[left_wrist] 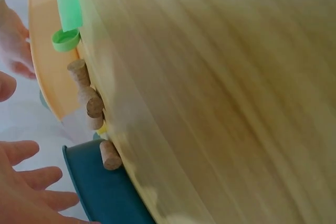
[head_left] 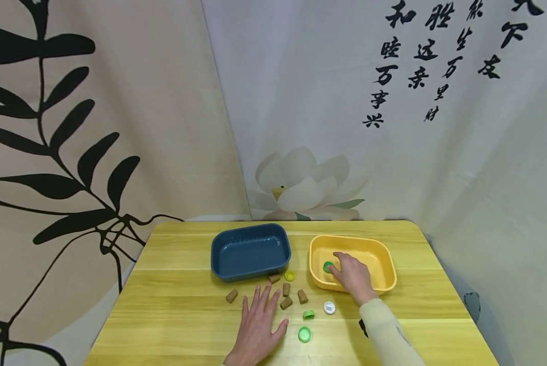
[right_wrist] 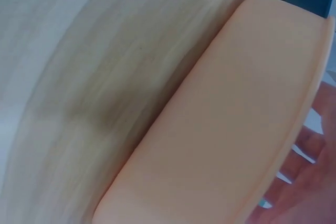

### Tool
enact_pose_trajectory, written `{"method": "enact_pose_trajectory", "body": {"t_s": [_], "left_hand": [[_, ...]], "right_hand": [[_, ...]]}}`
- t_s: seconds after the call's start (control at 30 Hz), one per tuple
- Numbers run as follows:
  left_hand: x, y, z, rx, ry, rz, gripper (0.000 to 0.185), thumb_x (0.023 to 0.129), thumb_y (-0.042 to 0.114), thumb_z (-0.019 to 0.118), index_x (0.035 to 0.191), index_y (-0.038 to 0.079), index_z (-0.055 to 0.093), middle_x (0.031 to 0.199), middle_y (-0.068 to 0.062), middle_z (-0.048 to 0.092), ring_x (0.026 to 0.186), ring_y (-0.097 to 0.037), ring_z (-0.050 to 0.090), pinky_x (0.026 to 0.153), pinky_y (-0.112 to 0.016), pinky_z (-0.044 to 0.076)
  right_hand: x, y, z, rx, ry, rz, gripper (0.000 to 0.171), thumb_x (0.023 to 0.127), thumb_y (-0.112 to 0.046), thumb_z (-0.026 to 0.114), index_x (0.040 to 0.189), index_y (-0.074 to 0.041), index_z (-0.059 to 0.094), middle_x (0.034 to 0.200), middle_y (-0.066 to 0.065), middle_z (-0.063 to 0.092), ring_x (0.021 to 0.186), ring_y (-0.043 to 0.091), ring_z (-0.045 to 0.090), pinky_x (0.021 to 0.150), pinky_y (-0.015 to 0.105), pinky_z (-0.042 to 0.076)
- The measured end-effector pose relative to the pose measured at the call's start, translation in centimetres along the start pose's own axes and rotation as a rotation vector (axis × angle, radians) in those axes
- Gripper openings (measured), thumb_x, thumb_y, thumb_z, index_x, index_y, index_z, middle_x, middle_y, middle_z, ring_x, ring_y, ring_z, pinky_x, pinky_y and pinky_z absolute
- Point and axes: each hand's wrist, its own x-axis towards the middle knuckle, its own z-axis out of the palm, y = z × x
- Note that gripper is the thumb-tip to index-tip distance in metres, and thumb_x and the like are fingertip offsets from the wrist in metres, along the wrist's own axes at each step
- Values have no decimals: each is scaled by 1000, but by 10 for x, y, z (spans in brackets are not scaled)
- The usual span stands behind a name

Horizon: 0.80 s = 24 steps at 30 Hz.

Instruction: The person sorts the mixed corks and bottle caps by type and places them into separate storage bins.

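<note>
My right hand [head_left: 356, 277] reaches over the yellow bin [head_left: 387, 272], fingers spread. A green bottle cap [head_left: 328, 267] shows inside the bin at the thumb tip; whether they touch I cannot tell. In the right wrist view the bin wall hides the fingertips. My left hand [head_left: 258, 328] is low over the table with its fingers spread and nothing held. Just beyond its fingertips are several corks [head_left: 286, 290]. To its right are a light green cap [head_left: 304, 334], another green cap [head_left: 308, 314] on its side, and a white cap [head_left: 329, 308].
A dark blue bin [head_left: 250, 274] stands at the back, left of the yellow one. Close to its front right corner lies a yellow cap [head_left: 289, 275]. Behind the wooden table [head_left: 163, 305] hangs a printed curtain [head_left: 172, 127].
</note>
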Motion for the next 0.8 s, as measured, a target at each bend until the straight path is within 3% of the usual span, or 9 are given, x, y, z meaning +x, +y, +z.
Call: {"method": "enact_pose_trajectory", "body": {"t_s": [0.2, 0.47, 0.6, 0.8], "left_hand": [[0, 3, 2, -34, -32, 55, 62, 93, 44, 72, 144, 13, 58, 156, -17, 47, 144, -46, 41, 106, -77, 34], [-1, 8, 4, -5, -100, 222, 60, 96, 49, 70, 146, 19, 60, 153, -13, 50, 142, -39, 45, 105, -69, 42], [0, 11, 3, 34, -131, 287, 56, 96, 50, 69, 145, 23, 61, 149, -7, 52, 138, -30, 50, 106, -62, 44], [-1, 15, 4, 64, -142, 396, 48, 98, 48, 69, 139, 25, 65, 131, 0, 61, 123, -18, 59, 102, -50, 51]], "right_hand": [[-18, 8, -10, 12, 150, -49, 47, 99, -30, 72, 135, -1, 65, 132, 20, 67, 117, 42, 65, 92, 60, 53], [-42, 37, -20, -14, 317, -61, 48, 103, -30, 65, 138, 2, 61, 142, 26, 58, 133, 49, 50, 99, 70, 44], [-49, 59, -23, -47, 318, -13, 54, 106, -35, 58, 144, 4, 54, 152, 30, 46, 139, 56, 38, 98, 77, 39], [-57, 87, -27, -41, 209, 136, 72, 109, -51, 42, 159, 0, 33, 162, 36, 23, 145, 64, 18, 103, 84, 24]]}}
